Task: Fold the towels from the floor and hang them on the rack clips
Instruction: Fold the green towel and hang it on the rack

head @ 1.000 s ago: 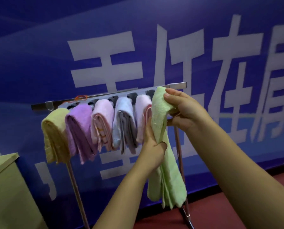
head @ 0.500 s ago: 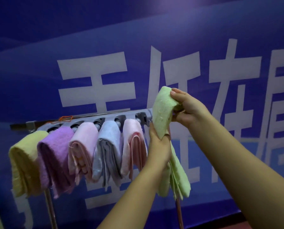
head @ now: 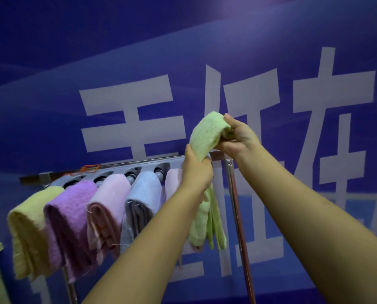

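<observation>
- Five folded towels are seen hung on the rack (head: 139, 166): yellow towel (head: 27, 229), purple towel (head: 71, 218), pink towel (head: 108, 207), blue-grey towel (head: 139, 205), and a pale pink towel (head: 173, 181) mostly hidden.
- The green towel (head: 207, 137) is held above the rack's right end, judged not yet clipped.
- The floor is out of view, so remaining towels cannot be told.
- The left hand (head: 196, 172) is raised, its grip clenched on the towel's middle; the right hand (head: 238, 137) is pinched on the folded top.
</observation>
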